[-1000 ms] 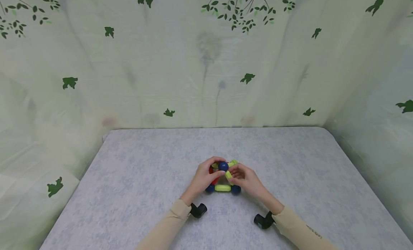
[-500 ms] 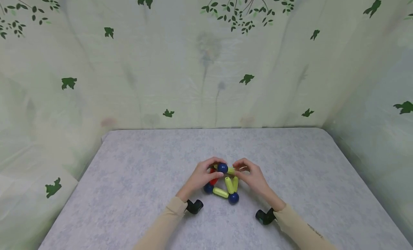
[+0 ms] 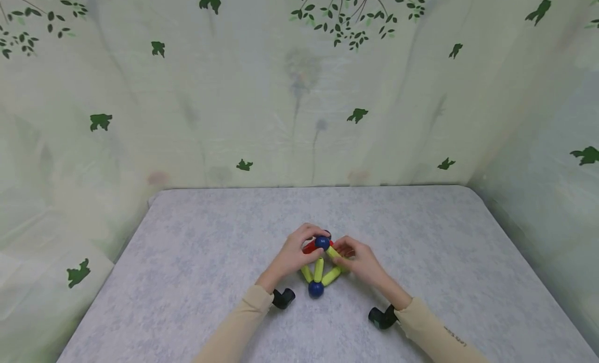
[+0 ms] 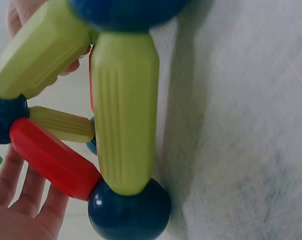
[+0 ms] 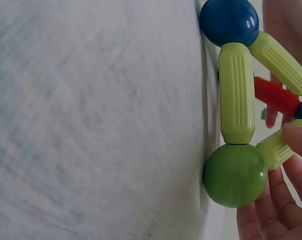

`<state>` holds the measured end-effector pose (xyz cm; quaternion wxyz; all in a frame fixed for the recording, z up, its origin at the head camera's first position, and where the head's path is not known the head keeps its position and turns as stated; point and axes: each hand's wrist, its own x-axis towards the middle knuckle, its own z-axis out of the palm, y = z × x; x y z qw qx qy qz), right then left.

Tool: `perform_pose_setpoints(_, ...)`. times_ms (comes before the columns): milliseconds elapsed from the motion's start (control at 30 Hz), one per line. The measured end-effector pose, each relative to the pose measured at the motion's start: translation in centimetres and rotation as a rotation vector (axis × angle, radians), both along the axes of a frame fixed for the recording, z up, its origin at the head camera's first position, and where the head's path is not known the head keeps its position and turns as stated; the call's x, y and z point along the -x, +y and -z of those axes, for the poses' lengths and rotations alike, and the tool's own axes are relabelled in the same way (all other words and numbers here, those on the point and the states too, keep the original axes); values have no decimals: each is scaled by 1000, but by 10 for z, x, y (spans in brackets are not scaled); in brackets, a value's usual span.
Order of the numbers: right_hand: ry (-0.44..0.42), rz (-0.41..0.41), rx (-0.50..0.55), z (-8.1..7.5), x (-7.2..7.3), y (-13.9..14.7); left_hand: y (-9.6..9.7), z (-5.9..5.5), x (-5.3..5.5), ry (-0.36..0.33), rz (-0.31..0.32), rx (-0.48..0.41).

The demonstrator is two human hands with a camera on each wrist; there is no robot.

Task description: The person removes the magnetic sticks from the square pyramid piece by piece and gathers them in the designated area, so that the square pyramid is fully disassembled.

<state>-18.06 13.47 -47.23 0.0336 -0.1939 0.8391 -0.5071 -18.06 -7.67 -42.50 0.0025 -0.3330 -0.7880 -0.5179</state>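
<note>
A pyramid-like frame of ball-and-rod building pieces stands on the table between the hands. My left hand (image 3: pixel 298 248) holds the blue ball (image 3: pixel 322 242) at its top between thumb and fingers. My right hand (image 3: pixel 356 257) pinches a yellow-green rod (image 3: pixel 333 252) that slopes down from this ball. In the right wrist view, that rod ends at a green ball (image 5: pixel 236 176) low on the table. Another blue ball (image 3: pixel 315 289) forms the front corner, where several yellow-green rods meet. A red rod (image 4: pixel 53 160) runs from the top ball down to a low blue ball (image 4: pixel 129 210).
The grey-mottled table (image 3: pixel 201 222) extends around the frame. Behind it hangs a pale curtain (image 3: pixel 262 108) printed with leaves. Black wrist cameras sit at the left cuff (image 3: pixel 284 299) and the right cuff (image 3: pixel 381 318).
The frame has turned, its front blue ball swinging leftward and the red rods shifting backward. My right hand let its hold slip briefly and grips a sloping rod again. The left stays at the top.
</note>
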Motion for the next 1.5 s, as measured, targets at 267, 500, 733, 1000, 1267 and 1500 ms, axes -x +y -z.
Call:
perform_pose_setpoints(267, -22, 14, 0, -1, -2, -2, 2, 22, 9, 28, -13, 3)
perform_pose_setpoints(500, 3, 1, 2, 2, -3, -1, -2, 39, 20, 73, 5, 18)
perform_pose_setpoints(733, -11, 8, 2, -2, -11, -1, -5, 35, 22, -18, 25, -33)
perform_pose_setpoints(1000, -80, 29, 77, -5, -13, 5, -4, 35, 21, -42, 101, -55)
perform_pose_setpoints(1267, -11, 87, 96, -3, 9, 3, 1, 36, 16, 18, 66, -44)
perform_pose_setpoints(1500, -3, -1, 26, 1, 13, 2, 1, 38, 12, 48, 69, -57)
